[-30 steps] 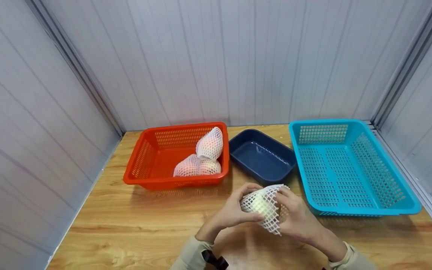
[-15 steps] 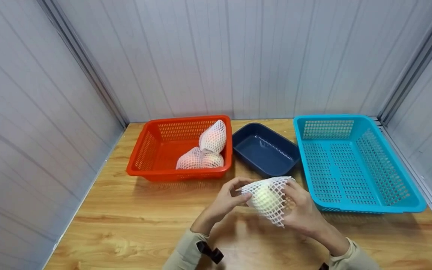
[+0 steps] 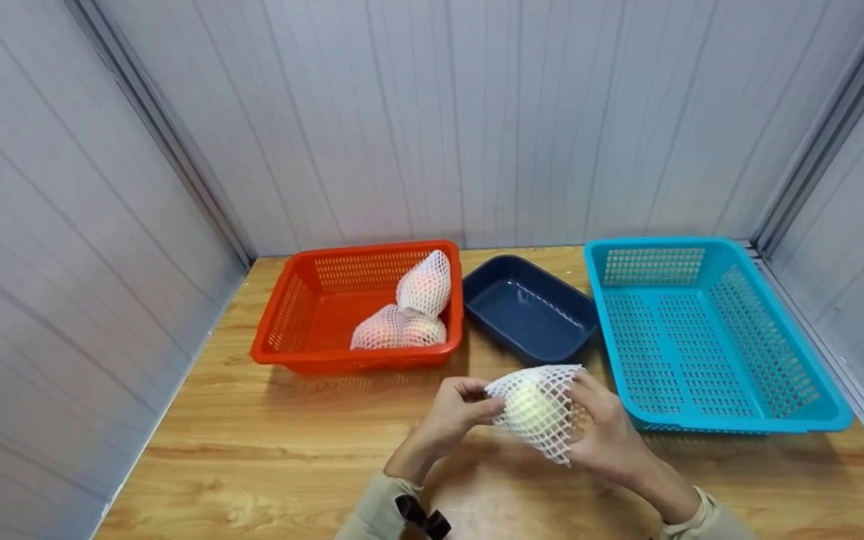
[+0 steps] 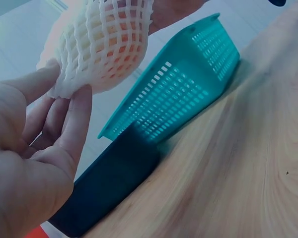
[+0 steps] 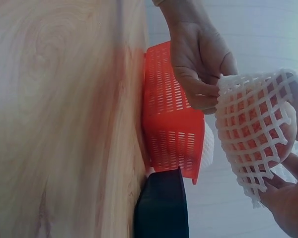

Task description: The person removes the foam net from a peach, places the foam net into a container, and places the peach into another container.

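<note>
A round yellow and reddish fruit (image 5: 254, 116) sits inside a white foam fruit net (image 3: 544, 405), held above the table. My left hand (image 3: 451, 420) pinches the net's narrow, gathered end between thumb and fingers, clearly seen in the left wrist view. On the other side my right hand (image 3: 603, 431) holds the fruit at the net's wide, open end; some of its fingers are hidden behind the net. Part of the bare fruit shows at that opening in the right wrist view. What kind of fruit it is, I cannot tell.
An orange-red basket (image 3: 357, 360) at the left holds three netted fruits (image 3: 424, 289). Behind my hands is a dark blue dish (image 3: 529, 307). A turquoise basket (image 3: 732, 426) stands at the right on the wooden table (image 3: 252, 450), with panelled walls around.
My left hand has shifted from around the fruit's side to the net's narrow end, which it now pinches. The right hand keeps its hold. The head view has tilted slightly.
</note>
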`<move>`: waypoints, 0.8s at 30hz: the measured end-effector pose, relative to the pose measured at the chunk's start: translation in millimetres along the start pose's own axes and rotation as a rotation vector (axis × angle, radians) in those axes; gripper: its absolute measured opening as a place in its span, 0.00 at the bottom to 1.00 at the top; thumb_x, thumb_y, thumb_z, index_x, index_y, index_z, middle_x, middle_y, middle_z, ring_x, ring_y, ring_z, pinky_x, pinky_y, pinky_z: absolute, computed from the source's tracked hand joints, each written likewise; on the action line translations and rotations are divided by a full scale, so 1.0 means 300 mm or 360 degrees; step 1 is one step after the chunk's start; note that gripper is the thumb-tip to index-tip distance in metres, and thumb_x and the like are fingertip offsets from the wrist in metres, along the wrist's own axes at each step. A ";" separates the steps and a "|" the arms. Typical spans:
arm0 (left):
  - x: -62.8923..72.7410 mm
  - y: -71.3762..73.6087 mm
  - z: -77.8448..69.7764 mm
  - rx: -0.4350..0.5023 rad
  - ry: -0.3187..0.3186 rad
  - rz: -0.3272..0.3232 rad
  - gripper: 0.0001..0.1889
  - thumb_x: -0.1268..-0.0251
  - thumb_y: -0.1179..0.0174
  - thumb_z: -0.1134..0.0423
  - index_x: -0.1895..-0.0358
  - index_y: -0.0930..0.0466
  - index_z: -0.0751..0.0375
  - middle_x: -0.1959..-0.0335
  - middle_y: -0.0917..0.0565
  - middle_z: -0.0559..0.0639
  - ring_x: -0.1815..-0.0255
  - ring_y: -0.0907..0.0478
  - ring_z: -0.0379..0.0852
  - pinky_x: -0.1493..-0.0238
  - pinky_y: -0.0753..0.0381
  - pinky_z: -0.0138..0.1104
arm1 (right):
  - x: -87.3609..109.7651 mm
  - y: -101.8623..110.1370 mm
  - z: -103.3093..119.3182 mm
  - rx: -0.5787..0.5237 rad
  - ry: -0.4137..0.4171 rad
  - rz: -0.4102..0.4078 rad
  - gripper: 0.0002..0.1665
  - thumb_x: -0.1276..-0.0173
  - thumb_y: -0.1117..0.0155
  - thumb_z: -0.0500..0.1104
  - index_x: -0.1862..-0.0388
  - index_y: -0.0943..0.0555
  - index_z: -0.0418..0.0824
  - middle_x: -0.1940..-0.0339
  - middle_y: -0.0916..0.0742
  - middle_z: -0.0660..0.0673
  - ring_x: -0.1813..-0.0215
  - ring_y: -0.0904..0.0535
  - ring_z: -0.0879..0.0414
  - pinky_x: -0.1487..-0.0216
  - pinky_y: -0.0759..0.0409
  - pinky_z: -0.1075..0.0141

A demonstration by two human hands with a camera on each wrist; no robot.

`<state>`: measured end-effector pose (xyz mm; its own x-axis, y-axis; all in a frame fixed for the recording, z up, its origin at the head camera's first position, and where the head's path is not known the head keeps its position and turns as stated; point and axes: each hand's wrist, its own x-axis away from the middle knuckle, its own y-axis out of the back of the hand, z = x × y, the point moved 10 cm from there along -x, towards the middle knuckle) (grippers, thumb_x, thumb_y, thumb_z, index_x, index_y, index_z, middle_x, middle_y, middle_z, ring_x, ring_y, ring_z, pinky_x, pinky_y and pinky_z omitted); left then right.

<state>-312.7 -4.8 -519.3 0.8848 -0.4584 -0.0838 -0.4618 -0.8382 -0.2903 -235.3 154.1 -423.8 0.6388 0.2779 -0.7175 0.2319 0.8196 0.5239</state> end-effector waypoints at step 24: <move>0.018 0.076 -0.022 -0.0116 -0.0014 -0.0173 0.06 0.46 0.32 0.75 0.65 0.13 0.65 0.74 0.18 0.52 0.73 0.21 0.41 0.71 0.19 0.31 | -0.026 0.096 0.097 -0.0258 0.0126 -0.0080 0.38 0.79 0.21 0.25 0.58 0.19 0.29 0.55 0.19 0.31 0.51 0.23 0.43 0.47 0.28 0.76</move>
<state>-318.8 -28.2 -520.2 0.9302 -0.3614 -0.0641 -0.3663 -0.9022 -0.2279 -212.2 160.9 -389.6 0.5684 0.2676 -0.7780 0.1366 0.9018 0.4100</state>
